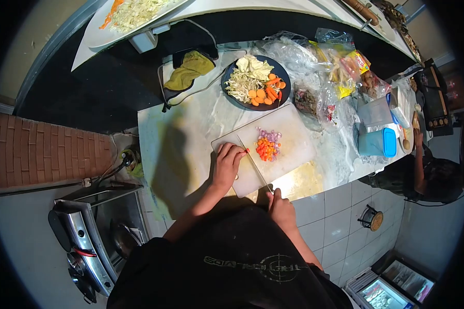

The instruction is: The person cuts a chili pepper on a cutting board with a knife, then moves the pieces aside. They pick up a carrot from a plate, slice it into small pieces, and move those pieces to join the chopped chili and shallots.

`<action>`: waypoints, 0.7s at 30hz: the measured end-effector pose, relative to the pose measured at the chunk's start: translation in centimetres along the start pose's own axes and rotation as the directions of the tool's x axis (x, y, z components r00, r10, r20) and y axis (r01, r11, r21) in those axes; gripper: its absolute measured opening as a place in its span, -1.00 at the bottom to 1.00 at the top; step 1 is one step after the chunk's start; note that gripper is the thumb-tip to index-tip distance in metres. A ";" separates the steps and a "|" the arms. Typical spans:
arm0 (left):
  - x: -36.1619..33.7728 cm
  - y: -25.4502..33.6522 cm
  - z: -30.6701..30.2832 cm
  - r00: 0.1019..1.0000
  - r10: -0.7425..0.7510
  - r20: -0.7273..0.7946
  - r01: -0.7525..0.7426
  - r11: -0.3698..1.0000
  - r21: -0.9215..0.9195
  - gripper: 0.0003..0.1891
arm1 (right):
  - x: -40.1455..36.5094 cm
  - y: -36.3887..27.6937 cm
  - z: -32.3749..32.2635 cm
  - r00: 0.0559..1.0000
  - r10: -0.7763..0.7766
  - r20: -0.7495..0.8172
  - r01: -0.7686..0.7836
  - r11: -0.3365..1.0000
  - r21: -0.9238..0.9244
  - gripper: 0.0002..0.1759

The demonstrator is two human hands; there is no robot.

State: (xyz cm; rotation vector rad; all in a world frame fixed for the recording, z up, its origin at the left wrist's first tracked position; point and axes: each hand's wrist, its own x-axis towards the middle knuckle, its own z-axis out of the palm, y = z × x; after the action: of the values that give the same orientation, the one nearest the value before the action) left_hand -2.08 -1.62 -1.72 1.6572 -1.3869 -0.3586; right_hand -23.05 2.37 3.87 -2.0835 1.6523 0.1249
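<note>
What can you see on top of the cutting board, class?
Chopped orange-red pieces and purple pieces; a knife crosses over the board. The left hand covers a patch, which cannot be seen.

Glare on the table (303, 181), dark curved edges.

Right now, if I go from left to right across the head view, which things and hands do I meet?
Brick wall → green cloth → left hand → chopped orange pieces → blue box → other person's arm. I leave out the right hand, which overlaps the pieces' span.
</note>
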 end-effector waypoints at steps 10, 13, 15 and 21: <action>0.2 0.6 0.3 0.999 0.008 0.032 -0.008 1.000 0.002 -0.95 | -1.1 0.4 -0.7 0.998 0.044 -0.037 -0.049 0.990 -0.131 -0.61; 0.1 0.5 0.5 1.000 0.012 0.022 -0.012 1.000 0.006 -0.95 | -1.2 0.8 -1.2 0.998 0.056 -0.023 -0.058 0.994 -0.095 -0.61; 0.1 0.4 0.4 0.999 0.040 0.027 -0.040 0.999 0.006 -0.94 | -0.8 1.0 -1.3 0.999 0.013 0.037 -0.016 0.997 0.070 -0.60; -0.1 0.2 0.0 0.995 0.088 0.052 -0.088 0.996 -0.009 -0.96 | 2.4 2.0 -0.9 0.974 -0.225 -0.014 0.204 0.855 0.476 -0.54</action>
State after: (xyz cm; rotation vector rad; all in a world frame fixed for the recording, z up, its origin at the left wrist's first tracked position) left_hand -2.24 -1.54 -1.57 1.5858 -1.4904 -0.3572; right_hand -24.52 -0.51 3.22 -1.8449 1.2510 -0.2845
